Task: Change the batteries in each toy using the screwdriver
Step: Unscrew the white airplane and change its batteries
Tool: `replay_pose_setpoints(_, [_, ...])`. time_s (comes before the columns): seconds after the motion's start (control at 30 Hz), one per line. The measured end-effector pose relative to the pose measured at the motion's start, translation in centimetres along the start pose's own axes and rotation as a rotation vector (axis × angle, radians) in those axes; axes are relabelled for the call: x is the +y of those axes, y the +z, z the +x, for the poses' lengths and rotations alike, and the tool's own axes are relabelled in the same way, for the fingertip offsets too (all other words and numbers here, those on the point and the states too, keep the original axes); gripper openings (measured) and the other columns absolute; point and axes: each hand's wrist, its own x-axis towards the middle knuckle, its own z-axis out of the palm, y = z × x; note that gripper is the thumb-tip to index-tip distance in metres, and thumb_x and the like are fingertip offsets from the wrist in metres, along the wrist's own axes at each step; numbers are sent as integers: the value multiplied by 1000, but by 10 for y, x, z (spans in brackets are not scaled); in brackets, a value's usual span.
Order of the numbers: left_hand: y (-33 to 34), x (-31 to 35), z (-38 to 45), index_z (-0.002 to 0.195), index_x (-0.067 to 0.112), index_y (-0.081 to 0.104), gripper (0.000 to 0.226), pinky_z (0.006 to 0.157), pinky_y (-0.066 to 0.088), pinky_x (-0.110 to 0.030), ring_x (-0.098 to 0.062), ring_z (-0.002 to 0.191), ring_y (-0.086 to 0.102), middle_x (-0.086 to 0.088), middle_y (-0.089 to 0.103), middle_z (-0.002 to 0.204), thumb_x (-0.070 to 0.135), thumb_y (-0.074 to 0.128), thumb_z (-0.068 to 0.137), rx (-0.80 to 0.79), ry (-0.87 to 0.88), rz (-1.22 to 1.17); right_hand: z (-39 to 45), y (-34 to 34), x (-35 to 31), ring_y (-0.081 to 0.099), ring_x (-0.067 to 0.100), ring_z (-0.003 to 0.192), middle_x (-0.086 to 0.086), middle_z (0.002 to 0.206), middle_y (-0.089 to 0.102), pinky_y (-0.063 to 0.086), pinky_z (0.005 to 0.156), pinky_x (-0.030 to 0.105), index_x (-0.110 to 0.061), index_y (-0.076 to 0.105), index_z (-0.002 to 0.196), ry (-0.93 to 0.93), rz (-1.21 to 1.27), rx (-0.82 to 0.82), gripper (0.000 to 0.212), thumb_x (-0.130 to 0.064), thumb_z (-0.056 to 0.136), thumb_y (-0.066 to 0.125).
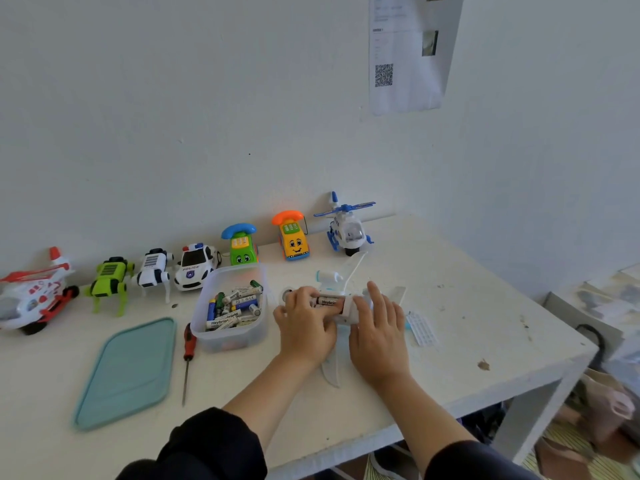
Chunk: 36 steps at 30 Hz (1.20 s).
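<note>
A white toy plane (332, 370) lies upside down on the white table (485, 327), its battery bay facing up. Batteries (329, 301) sit in the bay. My left hand (304, 323) has its fingertips curled onto a battery at the bay's left end. My right hand (377, 323) rests on the plane's body with fingers nearly straight. A red-handled screwdriver (188, 355) lies on the table to the left, beside a clear tub of batteries (232, 306).
A teal tub lid (128, 372) lies front left. Along the wall stand a red helicopter (31, 292), green robot dog (109, 282), white robot dog (154, 271), police car (195, 266), green phone car (242, 244), yellow phone car (292, 237) and blue helicopter (348, 226). A small white ribbed cover (420, 327) lies right of the hands.
</note>
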Motion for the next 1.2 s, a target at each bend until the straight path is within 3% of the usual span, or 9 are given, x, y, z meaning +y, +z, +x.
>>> replay_pose_setpoints(0.1, [-10, 6, 9, 113, 45, 64, 30, 97, 21, -33, -18, 124, 29, 6, 39, 124, 33, 58, 86, -230, -124, -7, 1, -1, 0, 52, 40, 118, 21, 134, 49, 32, 104, 48, -12, 44, 117, 22, 69, -48, 45, -12, 74, 33])
replay_pose_setpoints(0.23, [-18, -5, 7, 125, 44, 55, 38, 100, 26, -32, -20, 126, 27, 3, 37, 128, 36, 58, 88, -308, -38, -37, -3, -11, 0, 27, 31, 134, 18, 145, 29, 16, 113, 41, -15, 38, 124, 39, 350, 12, 55, -13, 69, 33])
replay_pose_setpoints(0.4, [-20, -15, -6, 133, 30, 52, 46, 100, 30, -32, -21, 125, 33, -3, 39, 129, 26, 58, 87, -280, -34, -75, 2, -30, 21, 41, 36, 113, 22, 121, 53, 24, 98, 33, -3, 54, 117, 529, 412, 254, 39, -11, 83, 38])
replay_pose_setpoints(0.47, [-21, -17, -7, 131, 28, 54, 44, 100, 31, -32, -22, 123, 35, -4, 41, 128, 23, 58, 87, -281, -52, -96, 4, -38, 42, 44, 34, 111, 13, 123, 56, 27, 92, 36, -8, 59, 118, 702, 180, 1, 34, -9, 87, 45])
replay_pose_setpoints(0.57, [-24, -15, -7, 127, 27, 58, 40, 101, 33, -34, -22, 121, 37, -4, 42, 127, 22, 59, 87, -273, -56, -102, 1, -48, 70, 50, 22, 97, 2, 110, 61, 34, 83, 32, -14, 67, 100, 448, -145, -451, 25, -22, 89, 46])
replay_pose_setpoints(0.67, [-28, -9, -4, 124, 24, 61, 37, 101, 33, -34, -23, 121, 37, -5, 43, 127, 24, 60, 88, -257, -34, -110, 7, -55, 82, 51, 20, 91, 2, 101, 58, 40, 75, 27, -11, 65, 98, 272, -207, -588, 26, -25, 93, 44])
replay_pose_setpoints(0.77, [-31, -1, 2, 126, 22, 60, 37, 101, 35, -35, -22, 121, 38, -5, 45, 126, 21, 59, 88, -239, -21, -149, 20, -62, 87, 52, 20, 80, 3, 89, 57, 40, 69, 26, -6, 65, 94, 388, -100, -527, 23, -14, 93, 43])
replay_pose_setpoints(0.93, [-44, 32, 16, 127, 14, 58, 36, 89, 31, -12, -15, 113, 52, -2, 53, 124, 16, 59, 91, -204, -55, -408, 52, -89, 79, 51, 24, 69, 12, 80, 62, 35, 60, 28, -2, 64, 85, 546, 153, -239, 21, -6, 90, 44])
replay_pose_setpoints(1.2, [-47, 70, 35, 121, 14, 57, 32, 77, 55, -34, -20, 89, 65, -7, 65, 104, 20, 62, 90, -244, -433, -875, 83, -98, 17, 48, 20, 68, 5, 75, 55, 33, 51, 21, -4, 62, 88, 409, 419, -243, 22, -1, 90, 41])
